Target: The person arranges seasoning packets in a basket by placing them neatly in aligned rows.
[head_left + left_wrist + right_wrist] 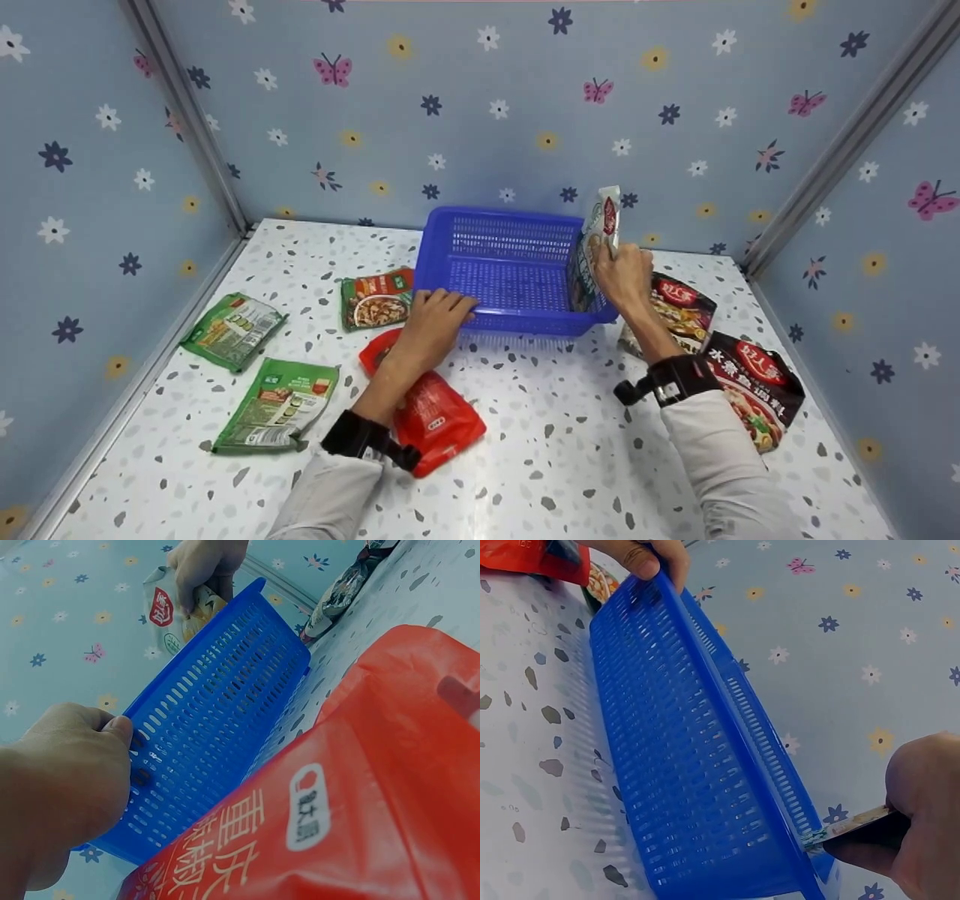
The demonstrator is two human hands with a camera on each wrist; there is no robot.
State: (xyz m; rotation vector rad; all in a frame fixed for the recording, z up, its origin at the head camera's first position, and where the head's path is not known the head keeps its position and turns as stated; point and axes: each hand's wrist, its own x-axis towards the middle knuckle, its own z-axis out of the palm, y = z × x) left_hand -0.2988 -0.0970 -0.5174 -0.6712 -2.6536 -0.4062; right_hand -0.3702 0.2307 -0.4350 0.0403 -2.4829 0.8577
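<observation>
Head: speckled table (540, 427), flowered walls (480, 75); hands (435, 324) (626, 279) grip blue basket (525, 322) (left), pouch (587, 262) (right).

The head view is brightly and evenly lit, with a pale sheen thrown back by the speckled table (517, 484) near the lower edge. Only soft shadows are cast; a bluish one is laid in front of the blue basket (525, 322). Both wrist views are rendered dimmer and cooler in tone. In the left one, broad highlights are caught by the glossy red packet (367, 742), whose large lettering can be read. Small print is blurred in the head view, where the corner posts (189, 112) are splayed outward.
</observation>
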